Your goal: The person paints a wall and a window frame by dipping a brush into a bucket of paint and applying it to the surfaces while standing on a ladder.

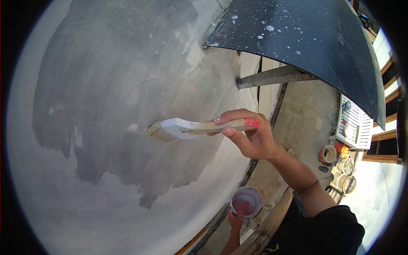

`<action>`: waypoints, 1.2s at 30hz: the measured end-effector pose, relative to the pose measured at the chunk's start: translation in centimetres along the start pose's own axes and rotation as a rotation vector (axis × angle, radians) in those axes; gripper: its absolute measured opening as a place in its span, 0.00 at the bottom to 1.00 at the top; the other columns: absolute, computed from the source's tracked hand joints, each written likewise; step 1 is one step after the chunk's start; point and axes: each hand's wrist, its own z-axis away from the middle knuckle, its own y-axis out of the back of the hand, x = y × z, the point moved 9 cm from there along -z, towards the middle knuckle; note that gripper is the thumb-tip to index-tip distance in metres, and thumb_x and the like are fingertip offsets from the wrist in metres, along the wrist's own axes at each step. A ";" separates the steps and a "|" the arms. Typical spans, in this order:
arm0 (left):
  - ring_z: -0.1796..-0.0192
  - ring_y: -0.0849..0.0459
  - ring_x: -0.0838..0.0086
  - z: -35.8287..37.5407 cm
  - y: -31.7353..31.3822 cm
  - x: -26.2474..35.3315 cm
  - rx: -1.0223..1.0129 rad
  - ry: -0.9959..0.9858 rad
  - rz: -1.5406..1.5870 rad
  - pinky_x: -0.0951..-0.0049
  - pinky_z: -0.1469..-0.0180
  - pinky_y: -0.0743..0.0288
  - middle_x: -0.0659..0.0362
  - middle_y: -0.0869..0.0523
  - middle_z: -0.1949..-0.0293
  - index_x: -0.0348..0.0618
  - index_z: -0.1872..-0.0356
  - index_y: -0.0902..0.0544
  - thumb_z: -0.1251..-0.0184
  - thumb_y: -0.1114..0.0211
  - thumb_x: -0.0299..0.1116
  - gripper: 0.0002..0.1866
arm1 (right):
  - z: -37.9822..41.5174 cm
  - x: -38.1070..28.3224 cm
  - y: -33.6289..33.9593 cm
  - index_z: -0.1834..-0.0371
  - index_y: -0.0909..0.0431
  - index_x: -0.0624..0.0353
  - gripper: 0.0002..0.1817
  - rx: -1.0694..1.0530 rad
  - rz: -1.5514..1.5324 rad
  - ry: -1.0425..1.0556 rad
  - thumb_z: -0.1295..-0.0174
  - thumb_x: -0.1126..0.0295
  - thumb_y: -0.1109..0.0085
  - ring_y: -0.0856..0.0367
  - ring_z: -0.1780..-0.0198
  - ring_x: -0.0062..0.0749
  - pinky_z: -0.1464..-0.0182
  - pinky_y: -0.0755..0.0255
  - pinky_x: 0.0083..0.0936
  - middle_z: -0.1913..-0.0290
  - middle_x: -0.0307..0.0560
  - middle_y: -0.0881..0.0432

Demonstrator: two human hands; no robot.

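Observation:
My right hand (255,138) is wrapped round the wooden handle of a wide brush (180,127), whose handle end is red. Its pale bristles are against or very near the grey wall (114,93), on a large darker, damp-looking patch. Lower down, my left hand (235,219) grips the near side of a white bucket (254,193). Reddish material shows inside the bucket. Some of the left fingers are hidden.
A dark, white-spattered sheet (297,34) juts from the wall at upper right, above a wooden beam (276,77). A wooden pole (265,225) crosses near my body. Far below are a white slatted bench (364,131), another bucket (328,154) and several containers on the ground.

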 end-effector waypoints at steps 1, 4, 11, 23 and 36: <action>0.51 0.15 0.60 -0.2 0.0 -0.5 -0.021 0.033 0.004 0.62 0.47 0.23 0.42 0.18 0.50 0.32 0.32 0.34 0.43 0.35 0.36 0.37 | -1.1 -0.2 1.5 0.47 0.20 0.64 0.12 0.078 -0.041 0.022 0.32 0.74 0.38 0.12 0.52 0.32 0.56 0.18 0.22 0.51 0.52 0.14; 0.45 0.17 0.47 0.2 0.5 0.4 -0.038 0.130 0.028 0.55 0.45 0.24 0.39 0.18 0.46 0.41 0.31 0.33 0.43 0.32 0.42 0.38 | -3.2 -1.9 5.2 0.47 0.20 0.65 0.11 0.262 0.004 0.115 0.30 0.74 0.39 0.12 0.51 0.36 0.56 0.18 0.22 0.51 0.51 0.15; 0.46 0.16 0.51 -0.7 0.1 -1.4 0.039 0.021 0.014 0.56 0.44 0.24 0.40 0.18 0.47 0.39 0.30 0.35 0.44 0.33 0.40 0.39 | -2.8 -4.5 6.1 0.49 0.20 0.64 0.13 0.487 0.533 0.380 0.36 0.80 0.35 0.12 0.49 0.34 0.53 0.18 0.24 0.50 0.54 0.14; 0.43 0.18 0.50 -0.2 0.4 0.5 0.063 -0.025 0.019 0.58 0.40 0.25 0.38 0.20 0.44 0.33 0.33 0.33 0.45 0.33 0.39 0.38 | 2.8 -4.6 -8.0 0.46 0.21 0.62 0.17 -0.202 -0.039 0.199 0.38 0.75 0.32 0.10 0.59 0.37 0.59 0.15 0.25 0.52 0.56 0.13; 0.41 0.19 0.50 -1.5 -0.1 -0.7 0.033 0.025 0.039 0.57 0.39 0.26 0.39 0.21 0.42 0.33 0.32 0.34 0.45 0.33 0.38 0.39 | -6.8 -5.9 6.3 0.47 0.22 0.63 0.11 0.550 0.392 0.326 0.27 0.71 0.43 0.14 0.58 0.23 0.62 0.26 0.14 0.58 0.48 0.13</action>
